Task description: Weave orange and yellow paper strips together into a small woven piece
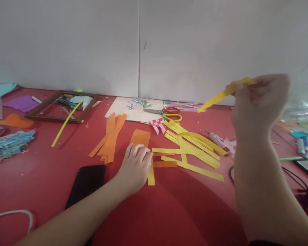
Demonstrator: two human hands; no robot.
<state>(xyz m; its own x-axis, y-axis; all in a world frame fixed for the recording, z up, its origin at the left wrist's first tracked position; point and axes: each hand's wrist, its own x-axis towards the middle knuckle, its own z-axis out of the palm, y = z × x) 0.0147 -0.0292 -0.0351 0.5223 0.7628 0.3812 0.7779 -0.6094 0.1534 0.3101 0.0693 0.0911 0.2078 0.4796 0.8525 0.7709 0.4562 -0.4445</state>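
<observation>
Raised at the right, my right hand (259, 106) is closed on a yellow paper strip (214, 99), whose free end points down and left. My left hand (136, 169) rests low over the table, fingers curled and pressed on a small arrangement of crossed paper strips. From under those fingers come orange strips (165, 164), a yellow strip (151, 176) and a wider orange piece (141, 137). How the strips cross beneath the fingers is hidden. A loose pile of yellow strips (192, 150) lies to the right, and a bundle of orange strips (111, 136) to the left.
On the red table (169, 212) lie scissors (171, 113), a red-and-white woven paper piece (157, 125), a black phone (87, 181), a brown frame (51, 119) and a glue gun (220, 141). A white wall (92, 44) closes off the back.
</observation>
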